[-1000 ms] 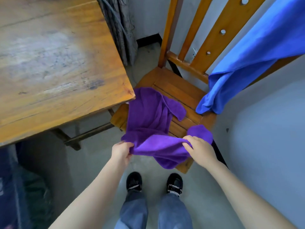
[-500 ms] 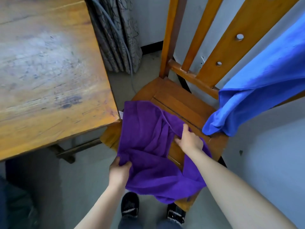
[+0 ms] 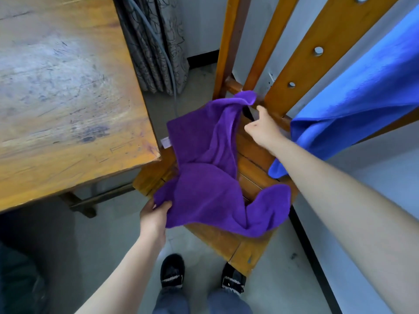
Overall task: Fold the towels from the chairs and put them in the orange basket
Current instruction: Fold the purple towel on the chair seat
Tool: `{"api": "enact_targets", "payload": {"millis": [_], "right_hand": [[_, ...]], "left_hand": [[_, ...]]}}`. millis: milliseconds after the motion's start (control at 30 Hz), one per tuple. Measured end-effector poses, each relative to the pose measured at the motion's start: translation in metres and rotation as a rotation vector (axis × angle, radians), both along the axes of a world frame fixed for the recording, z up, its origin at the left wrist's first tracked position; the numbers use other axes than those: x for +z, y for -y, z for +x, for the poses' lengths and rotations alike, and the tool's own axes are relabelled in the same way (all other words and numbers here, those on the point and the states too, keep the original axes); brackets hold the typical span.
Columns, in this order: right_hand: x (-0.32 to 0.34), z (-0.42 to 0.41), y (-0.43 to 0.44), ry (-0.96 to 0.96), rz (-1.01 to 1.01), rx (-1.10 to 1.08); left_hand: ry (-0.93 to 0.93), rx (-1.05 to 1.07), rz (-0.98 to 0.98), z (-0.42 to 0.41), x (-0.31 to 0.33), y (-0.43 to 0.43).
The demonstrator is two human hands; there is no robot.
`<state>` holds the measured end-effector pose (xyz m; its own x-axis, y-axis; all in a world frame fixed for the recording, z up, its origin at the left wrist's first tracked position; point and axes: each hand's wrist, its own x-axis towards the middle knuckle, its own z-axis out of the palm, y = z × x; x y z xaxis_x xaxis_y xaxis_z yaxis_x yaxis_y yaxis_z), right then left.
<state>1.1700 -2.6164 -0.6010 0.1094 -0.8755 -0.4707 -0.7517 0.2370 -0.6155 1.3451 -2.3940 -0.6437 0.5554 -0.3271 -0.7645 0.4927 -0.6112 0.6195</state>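
Observation:
A purple towel (image 3: 210, 177) lies rumpled on the wooden chair seat (image 3: 254, 155). Its near edge hangs over the seat's front, and its far corner is raised against the lower rail of the chair back. My left hand (image 3: 154, 215) grips the towel's near left corner. My right hand (image 3: 263, 128) is stretched over the seat, its forefinger pointing up beside the raised far corner and its thumb held apart from the cloth. A blue towel (image 3: 353, 105) hangs over the right side of the chair back. No orange basket is in view.
A worn wooden table (image 3: 68, 91) fills the left, its corner right next to the chair. A patterned curtain (image 3: 156, 46) and a grey cable hang behind. A pale wall runs along the right, and my shoes stand on the concrete floor below the seat.
My right hand let go of the near edge and moved across the seat to the far corner, which is now raised at the chair back. My left hand kept its grip.

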Motion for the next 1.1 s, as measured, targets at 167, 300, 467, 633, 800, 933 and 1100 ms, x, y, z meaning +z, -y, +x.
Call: {"api": "enact_targets", "payload": {"millis": [167,300,467,633,800,933,1100], "right_hand": [[-0.056,-0.051,-0.103,-0.492,0.263,0.553],[-0.066,-0.082,-0.155,-0.621,0.153,0.617],[-0.062,-0.108,-0.189,-0.688,0.156,0.696],[-0.033,-0.129,-0.205,0.177,0.549,-0.324],[0.002,-0.148,-0.23,0.563,0.797,-0.78],[0.03,-0.12,-0.261,0.765,0.995,-0.877],[0.03,-0.085,-0.301,0.788,1.009,-0.837]], "left_hand": [[0.007,0.118,0.052,0.014,-0.019,-0.014],[-0.101,0.035,0.003,0.002,-0.025,-0.029],[-0.222,-0.163,0.04,-0.033,-0.024,-0.047],[-0.113,-0.073,-0.096,-0.027,-0.009,-0.054],[-0.393,0.358,-0.119,0.004,0.011,-0.063],[-0.549,0.427,-0.147,-0.014,0.012,-0.083],[-0.759,0.018,0.103,-0.074,0.006,-0.11]]}}
